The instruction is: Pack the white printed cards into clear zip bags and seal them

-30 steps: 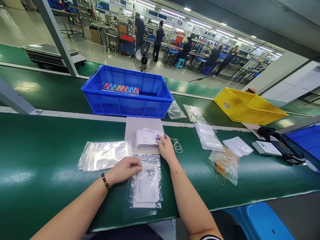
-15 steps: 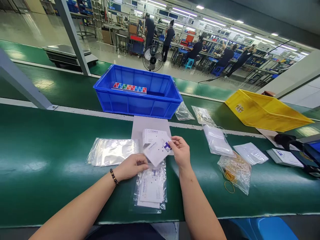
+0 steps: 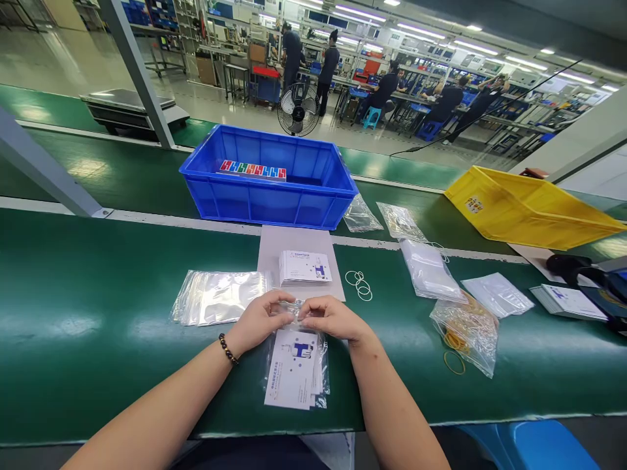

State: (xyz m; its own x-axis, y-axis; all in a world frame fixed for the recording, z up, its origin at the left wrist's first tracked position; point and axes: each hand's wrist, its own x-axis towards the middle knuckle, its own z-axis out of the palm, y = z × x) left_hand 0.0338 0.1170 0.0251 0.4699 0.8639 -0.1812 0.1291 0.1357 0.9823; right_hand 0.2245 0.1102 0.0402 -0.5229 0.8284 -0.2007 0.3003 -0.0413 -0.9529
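Just below our fingertips, a printed card (image 3: 292,369) lay face up over a small pile of clear bags with more cards, its purple picture nearest our grip. We could not tell whether that card was inside plastic or on top of it. Our left hand (image 3: 268,320) and our right hand (image 3: 333,318) faced each other closely, thumbs and forefingers narrowly parted at the crumpled edge of a clear bag (image 3: 292,308). We could not tell how firmly either hand pinched it.

Directly beyond our grip we had a card stack (image 3: 306,267) on a pale board (image 3: 272,251), and behind that a blue crate (image 3: 269,202). Left of our grip, next to our left hand, we had a fan of clear bags (image 3: 225,297). Beyond our right hand lay white rubber bands (image 3: 360,287); farther right of it, a bag of yellow bands (image 3: 463,333) lay near a white packet (image 3: 428,271). Our beaded bracelet (image 3: 228,350) circled the left wrist, behind the grip.
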